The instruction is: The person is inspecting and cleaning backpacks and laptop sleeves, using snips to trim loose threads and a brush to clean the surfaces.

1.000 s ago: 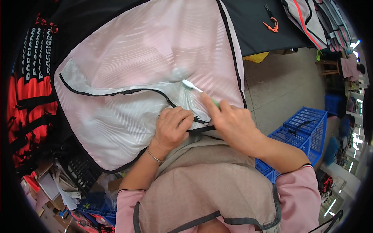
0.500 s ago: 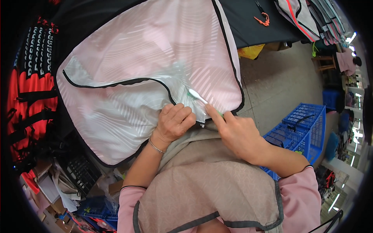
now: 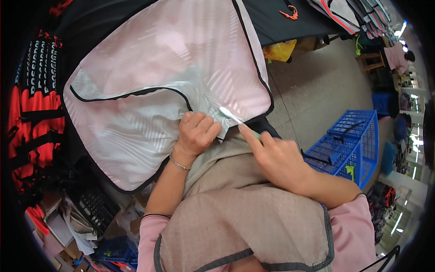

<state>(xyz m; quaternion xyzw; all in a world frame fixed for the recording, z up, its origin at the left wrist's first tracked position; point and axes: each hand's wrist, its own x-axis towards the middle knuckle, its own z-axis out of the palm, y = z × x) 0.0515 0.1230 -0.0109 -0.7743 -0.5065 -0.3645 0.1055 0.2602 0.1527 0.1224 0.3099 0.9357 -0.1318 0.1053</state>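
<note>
A pale pink fabric panel [image 3: 149, 54] with black-bound edges lies spread over the dark table. Across it runs a curved black binding, bordering a shinier silvery-white area. My left hand [image 3: 197, 133] is closed in a fist on the near end of that binding, bunching the cloth. In my right hand [image 3: 281, 158] is a toothbrush [image 3: 232, 117] with a white head and a greenish handle, gripped with the forefinger stretched along it. The brush head rests at the silvery cloth just right of my left fist. Its bristles are mostly hidden.
Red-and-black straps or bags [image 3: 38, 113] hang at the left. Blue plastic crates [image 3: 337, 147] stand on the floor at the right. Orange-handled snips [image 3: 290, 13] and stacked fabric pieces [image 3: 362, 18] lie on the table's far right. A yellow bag [image 3: 281, 50] sits under the table.
The panel has shifted left and away in view along with the surroundings. My left hand moved slightly with it. The brush head now sits a little nearer me on the cloth.
</note>
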